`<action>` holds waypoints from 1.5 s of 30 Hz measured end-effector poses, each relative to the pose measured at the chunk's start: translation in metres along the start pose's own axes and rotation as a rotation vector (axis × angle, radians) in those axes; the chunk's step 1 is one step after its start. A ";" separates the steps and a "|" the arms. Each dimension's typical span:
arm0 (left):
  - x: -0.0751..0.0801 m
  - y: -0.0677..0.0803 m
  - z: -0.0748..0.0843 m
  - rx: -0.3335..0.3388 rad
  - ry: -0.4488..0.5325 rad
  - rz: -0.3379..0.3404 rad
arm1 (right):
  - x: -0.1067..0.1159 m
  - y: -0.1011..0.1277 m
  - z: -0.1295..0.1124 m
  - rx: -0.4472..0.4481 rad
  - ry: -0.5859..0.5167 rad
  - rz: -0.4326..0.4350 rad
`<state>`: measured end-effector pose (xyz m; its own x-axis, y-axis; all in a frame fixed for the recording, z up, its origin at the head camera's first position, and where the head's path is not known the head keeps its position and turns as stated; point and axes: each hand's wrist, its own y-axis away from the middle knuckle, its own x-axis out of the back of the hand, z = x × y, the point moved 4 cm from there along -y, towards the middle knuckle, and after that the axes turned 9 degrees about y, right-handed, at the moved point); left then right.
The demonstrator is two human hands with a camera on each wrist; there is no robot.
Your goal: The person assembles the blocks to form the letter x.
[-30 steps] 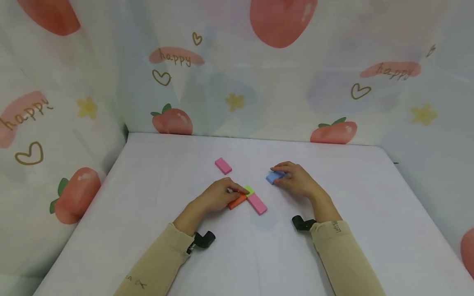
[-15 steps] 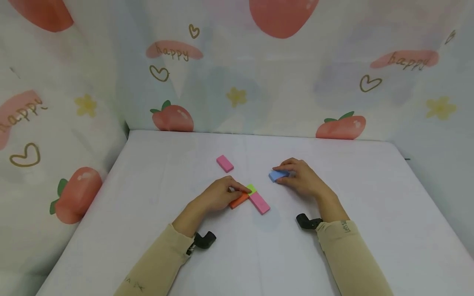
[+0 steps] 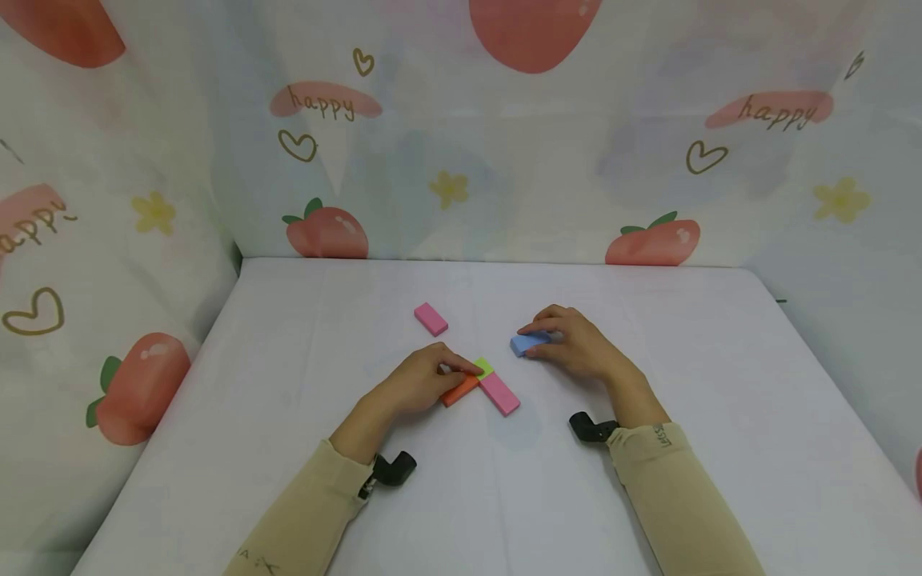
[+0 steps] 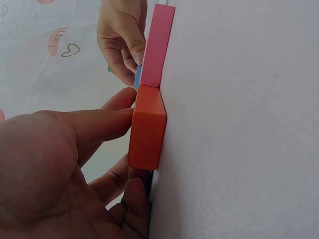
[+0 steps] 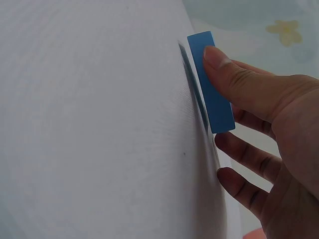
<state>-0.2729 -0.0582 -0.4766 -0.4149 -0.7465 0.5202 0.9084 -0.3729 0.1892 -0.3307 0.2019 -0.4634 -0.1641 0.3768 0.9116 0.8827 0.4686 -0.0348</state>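
Note:
My left hand (image 3: 421,378) holds an orange rectangular block (image 3: 461,390) on the white table, its thumb on the near side and a fingertip reaching the yellow-green block (image 3: 484,368). That block meets one end of a pink block (image 3: 500,394), and the orange one adjoins them at the corner. In the left wrist view, the orange block's (image 4: 147,137) end face points toward the camera. To the right, my right hand (image 3: 572,344) pinches a blue block (image 3: 528,344) between thumb and fingers. In the right wrist view a narrow gap and a shadow lie between the blue block (image 5: 212,84) and the table.
Another pink block (image 3: 430,319) lies alone farther back, left of centre. Behind and to the left of the table (image 3: 461,496) hangs a printed cloth (image 3: 533,160) with fruit, hearts and flowers. Each wrist carries a small black camera.
The right hand has shifted slightly left with the blue block, closer to the joined blocks. My left hand and the blocks by it stay put. The head view has swung a little.

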 end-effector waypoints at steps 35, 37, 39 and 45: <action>0.003 0.000 -0.001 -0.014 -0.004 -0.018 | -0.013 -0.007 -0.033 0.084 -0.001 -0.054; 0.003 0.000 -0.001 -0.014 -0.001 -0.022 | -0.014 -0.007 -0.035 0.087 0.003 -0.060; 0.003 0.000 -0.001 -0.017 0.000 -0.024 | -0.015 -0.007 -0.036 0.088 0.009 -0.065; 0.003 -0.001 -0.001 -0.017 0.000 -0.022 | -0.017 -0.008 -0.038 0.090 0.023 -0.062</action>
<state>-0.2747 -0.0602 -0.4760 -0.4344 -0.7383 0.5160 0.8982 -0.3982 0.1864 -0.3185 0.1617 -0.4629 -0.2065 0.3271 0.9222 0.8280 0.5605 -0.0134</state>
